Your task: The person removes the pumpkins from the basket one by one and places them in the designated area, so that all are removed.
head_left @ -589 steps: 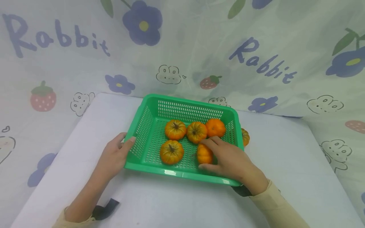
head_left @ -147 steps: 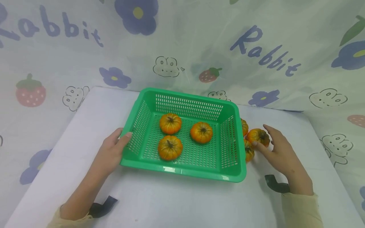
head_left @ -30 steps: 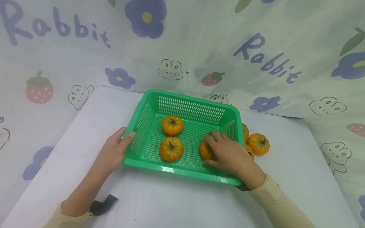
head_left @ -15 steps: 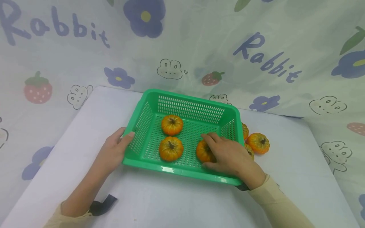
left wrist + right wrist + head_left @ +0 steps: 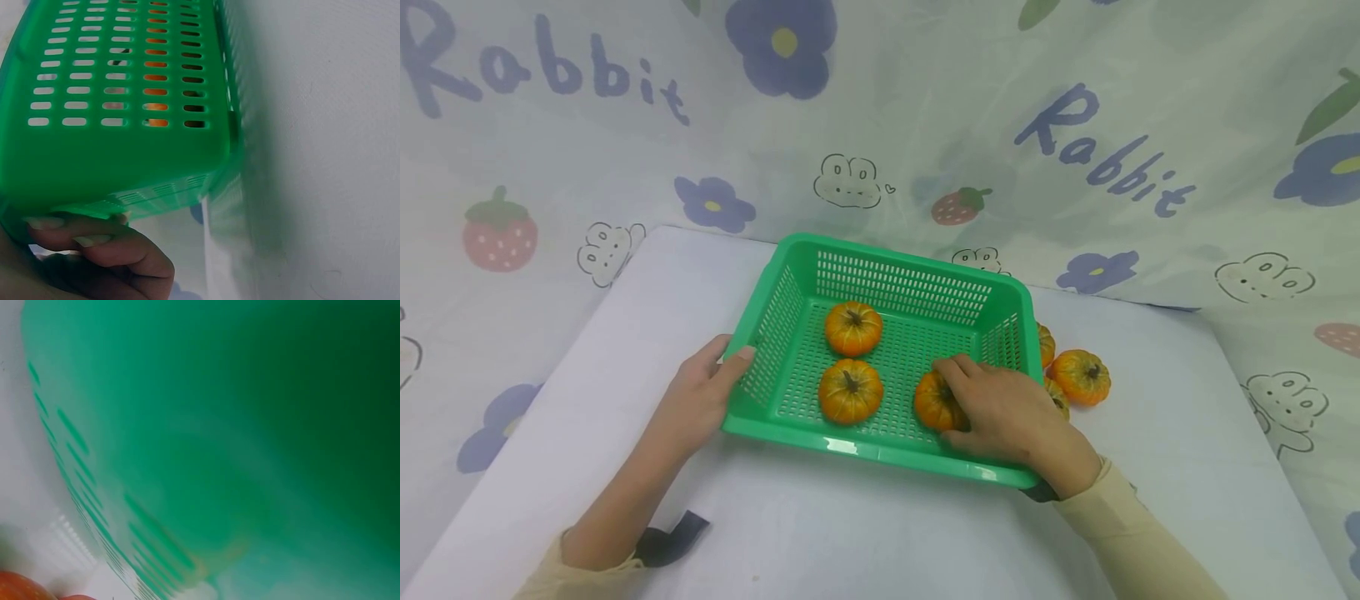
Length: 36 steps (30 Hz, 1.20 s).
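In the head view my left hand (image 5: 700, 396) grips the left rim of a green plastic basket (image 5: 880, 454), thumb on top. Its fingers (image 5: 134, 256) curl under the rim in the left wrist view. My right hand (image 5: 1000, 412) reaches over the basket's right side and holds a small orange pumpkin (image 5: 934, 402) near the front right corner inside, partly covering it. Two more pumpkins, a rear one (image 5: 853, 329) and a front one (image 5: 850, 392), sit stem-up in the left half of the basket. The right wrist view is filled by the basket wall (image 5: 156, 456).
Outside the basket's right wall, one pumpkin (image 5: 1080, 377) lies in full view on the white table (image 5: 820, 533). Two others, a rear one (image 5: 1045, 344) and a front one (image 5: 1057, 398), are partly hidden. A printed curtain (image 5: 880, 125) stands behind the table.
Over the last second the held pumpkin shifted slightly left and toward the front. Since 19.6 seconds ago, fewer pumpkins lie in the basket and more outside. My left hand stayed on the rim.
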Available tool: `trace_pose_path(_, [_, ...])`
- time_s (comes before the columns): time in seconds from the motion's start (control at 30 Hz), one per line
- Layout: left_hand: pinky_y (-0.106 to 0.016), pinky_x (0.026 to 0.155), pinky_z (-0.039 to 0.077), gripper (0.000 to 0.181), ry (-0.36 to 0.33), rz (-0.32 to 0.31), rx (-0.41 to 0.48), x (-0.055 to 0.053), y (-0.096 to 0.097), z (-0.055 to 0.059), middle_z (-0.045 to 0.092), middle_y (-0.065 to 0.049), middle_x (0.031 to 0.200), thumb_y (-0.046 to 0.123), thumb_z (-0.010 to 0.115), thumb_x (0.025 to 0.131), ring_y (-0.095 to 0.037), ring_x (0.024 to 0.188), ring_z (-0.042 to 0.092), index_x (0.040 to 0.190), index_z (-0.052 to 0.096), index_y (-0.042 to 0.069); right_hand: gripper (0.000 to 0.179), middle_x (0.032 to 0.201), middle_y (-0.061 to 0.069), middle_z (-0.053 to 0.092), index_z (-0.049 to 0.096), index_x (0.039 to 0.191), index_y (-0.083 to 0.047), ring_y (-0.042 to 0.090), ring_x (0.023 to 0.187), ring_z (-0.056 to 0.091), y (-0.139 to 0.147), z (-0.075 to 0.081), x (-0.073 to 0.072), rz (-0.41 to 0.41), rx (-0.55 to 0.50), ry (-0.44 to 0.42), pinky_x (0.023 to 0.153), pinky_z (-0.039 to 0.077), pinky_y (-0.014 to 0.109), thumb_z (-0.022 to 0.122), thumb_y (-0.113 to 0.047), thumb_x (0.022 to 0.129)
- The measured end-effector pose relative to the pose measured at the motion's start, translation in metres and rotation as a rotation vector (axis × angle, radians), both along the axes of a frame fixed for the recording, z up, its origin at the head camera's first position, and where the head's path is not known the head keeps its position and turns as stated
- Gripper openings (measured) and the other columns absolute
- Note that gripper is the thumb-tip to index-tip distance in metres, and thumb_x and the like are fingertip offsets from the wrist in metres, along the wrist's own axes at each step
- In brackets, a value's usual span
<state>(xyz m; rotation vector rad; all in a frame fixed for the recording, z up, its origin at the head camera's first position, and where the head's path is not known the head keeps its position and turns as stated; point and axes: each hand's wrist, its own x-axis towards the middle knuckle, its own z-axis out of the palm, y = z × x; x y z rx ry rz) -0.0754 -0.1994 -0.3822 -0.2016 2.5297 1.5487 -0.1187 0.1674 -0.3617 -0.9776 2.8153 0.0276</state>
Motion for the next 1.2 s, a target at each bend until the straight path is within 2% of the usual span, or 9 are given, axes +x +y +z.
trace_pose_path(0.2, [-0.034, 0.065, 0.053, 0.065, 0.004, -0.003, 0.002, -0.001, -0.002, -0.001, 0.07, -0.016, 0.103, 0.054, 0.038, 0.111, -0.028, 0.082, 0.065, 0.153, 0.042, 0.005, 0.072, 0.121, 0.001, 0.062, 0.054, 0.139, -0.015, 0.018, 0.09, 0.064, 0.0, 0.0, -0.001, 0.009, -0.015, -0.002, 0.08, 0.058, 0.038, 0.082, -0.05, 0.083])
trace_pose_path(0.6, [-0.033, 0.066, 0.053, 0.065, 0.007, 0.004, 0.004, 0.0, -0.004, 0.001, 0.071, -0.016, 0.105, 0.055, 0.039, 0.111, -0.028, 0.082, 0.065, 0.153, 0.043, 0.005, 0.073, 0.132, -0.004, 0.062, 0.055, 0.14, -0.02, 0.019, 0.107, 0.063, -0.003, 0.001, -0.003, 0.012, -0.031, -0.015, 0.089, 0.056, 0.04, 0.082, -0.056, 0.083])
trace_pose_path(0.73, [-0.033, 0.066, 0.053, 0.065, 0.01, 0.003, 0.004, 0.0, -0.005, 0.001, 0.07, -0.017, 0.106, 0.054, 0.039, 0.111, -0.028, 0.083, 0.065, 0.154, 0.042, 0.005, 0.078, 0.14, 0.001, 0.061, 0.055, 0.146, -0.017, 0.023, 0.121, 0.061, -0.003, 0.001, -0.003, 0.001, -0.056, -0.031, 0.097, 0.054, 0.045, 0.08, -0.058, 0.085])
trace_pose_path(0.9, [-0.034, 0.068, 0.054, 0.066, 0.017, -0.001, 0.025, -0.001, -0.004, 0.0, 0.07, -0.018, 0.11, 0.053, 0.039, 0.112, -0.028, 0.086, 0.065, 0.157, 0.039, 0.005, 0.085, 0.149, 0.006, 0.057, 0.053, 0.152, -0.015, 0.028, 0.135, 0.055, 0.0, 0.003, -0.002, -0.034, -0.139, -0.047, 0.103, 0.051, 0.051, 0.079, -0.061, 0.086])
trace_pose_path(1.2, [-0.036, 0.072, 0.054, 0.069, -0.012, 0.004, 0.011, 0.001, -0.001, -0.001, 0.068, -0.017, 0.113, 0.056, 0.039, 0.111, -0.027, 0.089, 0.065, 0.159, 0.038, 0.006, 0.089, 0.148, 0.006, 0.058, 0.052, 0.152, -0.013, 0.028, 0.134, 0.055, 0.01, 0.002, 0.001, -0.075, -0.363, -0.011, 0.106, 0.048, 0.052, 0.075, -0.069, 0.087])
